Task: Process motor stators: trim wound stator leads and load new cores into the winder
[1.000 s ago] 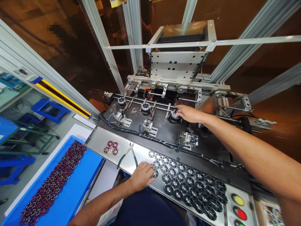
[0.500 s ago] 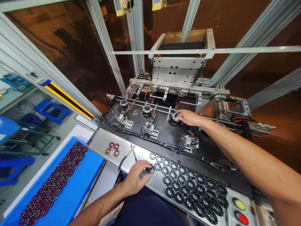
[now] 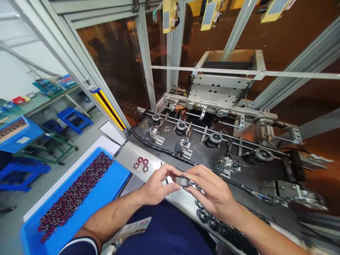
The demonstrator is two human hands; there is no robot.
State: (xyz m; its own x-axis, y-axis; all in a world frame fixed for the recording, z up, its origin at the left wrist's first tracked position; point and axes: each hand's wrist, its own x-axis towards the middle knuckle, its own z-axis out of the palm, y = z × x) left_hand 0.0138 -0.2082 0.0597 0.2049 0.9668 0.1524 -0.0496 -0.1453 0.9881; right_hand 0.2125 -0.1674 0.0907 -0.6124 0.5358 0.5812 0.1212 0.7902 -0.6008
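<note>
In front of my body, over the metal tray (image 3: 127,156), my two hands meet on a short grey metal ring (image 3: 182,181). My left hand (image 3: 159,186) pinches its left side between thumb and fingers. On its right side are the closed fingers of my right hand (image 3: 212,191). What lies inside the ring is hidden. Partly covered by my right hand and forearm, several black round parts with silver centres (image 3: 202,216) lie on the tray. Left of my hands sits a small group of red and copper-coloured wound round parts (image 3: 140,165).
Beyond the tray, a dark machine bed carries round fixtures (image 3: 214,139), clamps and rods (image 3: 198,115). Cables run along its front edge. At left, a blue bin (image 3: 106,198) holds rows of red-black parts (image 3: 77,194). A yellow light-curtain bar (image 3: 108,109) stands on the frame post.
My right hand has left the third round fixture and come back to the metal ring in my left hand. The ring has moved slightly rightward and up in view. The view has turned left.
</note>
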